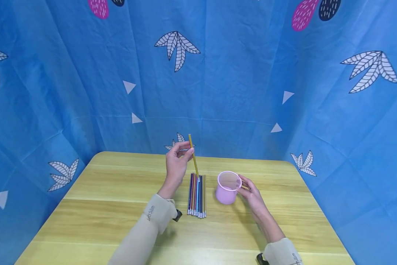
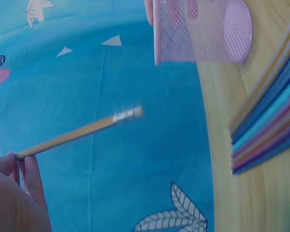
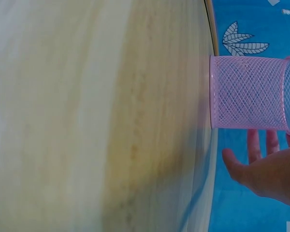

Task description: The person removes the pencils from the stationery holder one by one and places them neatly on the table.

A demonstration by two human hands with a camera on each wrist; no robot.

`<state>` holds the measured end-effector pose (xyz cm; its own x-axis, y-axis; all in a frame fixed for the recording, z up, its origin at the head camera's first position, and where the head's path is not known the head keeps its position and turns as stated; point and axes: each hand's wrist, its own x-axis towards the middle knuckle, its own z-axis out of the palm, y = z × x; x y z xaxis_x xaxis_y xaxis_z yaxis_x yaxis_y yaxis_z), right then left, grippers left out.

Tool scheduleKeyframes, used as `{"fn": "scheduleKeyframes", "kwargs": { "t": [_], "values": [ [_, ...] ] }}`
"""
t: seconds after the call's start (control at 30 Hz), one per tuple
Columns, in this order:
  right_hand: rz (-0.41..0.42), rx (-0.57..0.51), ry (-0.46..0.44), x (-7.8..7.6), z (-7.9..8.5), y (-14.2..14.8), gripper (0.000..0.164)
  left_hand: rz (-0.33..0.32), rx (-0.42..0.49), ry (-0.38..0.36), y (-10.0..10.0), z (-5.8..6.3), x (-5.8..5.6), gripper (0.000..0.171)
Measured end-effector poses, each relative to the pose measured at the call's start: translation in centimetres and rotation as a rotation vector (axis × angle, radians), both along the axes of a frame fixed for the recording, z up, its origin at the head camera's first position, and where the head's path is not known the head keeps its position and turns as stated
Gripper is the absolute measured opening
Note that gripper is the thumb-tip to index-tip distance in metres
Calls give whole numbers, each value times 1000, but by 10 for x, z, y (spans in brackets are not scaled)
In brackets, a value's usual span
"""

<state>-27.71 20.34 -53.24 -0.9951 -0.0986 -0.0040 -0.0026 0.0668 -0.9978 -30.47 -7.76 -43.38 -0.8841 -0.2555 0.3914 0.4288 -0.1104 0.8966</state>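
Note:
My left hand (image 1: pixel 176 163) pinches a yellow pencil (image 1: pixel 193 154) near one end. Its silver ferrule and eraser (image 2: pixel 135 112) point down, overlapping the far end of a row of pencils (image 1: pixel 196 195) in the head view. That row lies side by side on the table, dark, red, light blue and yellowish, with silver ends toward me. To its right a pink mesh pen holder (image 1: pixel 225 195) stands upright, mouth up. My right hand (image 1: pixel 253 198) holds the pen holder's right side near the rim. Some fingertips are hidden behind its wall in the right wrist view.
The wooden table (image 1: pixel 95 206) has a light, striped grain. Blue cloth (image 1: pixel 231 95) with leaf and triangle prints hangs behind it and along both sides. Dark wrist bands (image 1: pixel 177 215) show at the sleeve cuffs.

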Motion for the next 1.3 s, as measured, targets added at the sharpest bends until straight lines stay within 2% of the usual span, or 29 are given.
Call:
{"fn": "scheduleKeyframes", "kwargs": {
  "t": [0.37,0.77,1.1,1.3],
  "values": [
    [2,-2,7,-1,1,1,57,3,3,-18,-31,-5,3,28],
    [-8,0,-2,-2,-2,1,57,30,-48,-101,-37,-16,1,30],
    [5,-16,-6,-1,-1,-2,57,7,16,-221,-43,-41,-6,30],
    [0,-19,5,-1,-2,-2,57,-15,10,-319,-45,-57,-8,32]
  ]
}}
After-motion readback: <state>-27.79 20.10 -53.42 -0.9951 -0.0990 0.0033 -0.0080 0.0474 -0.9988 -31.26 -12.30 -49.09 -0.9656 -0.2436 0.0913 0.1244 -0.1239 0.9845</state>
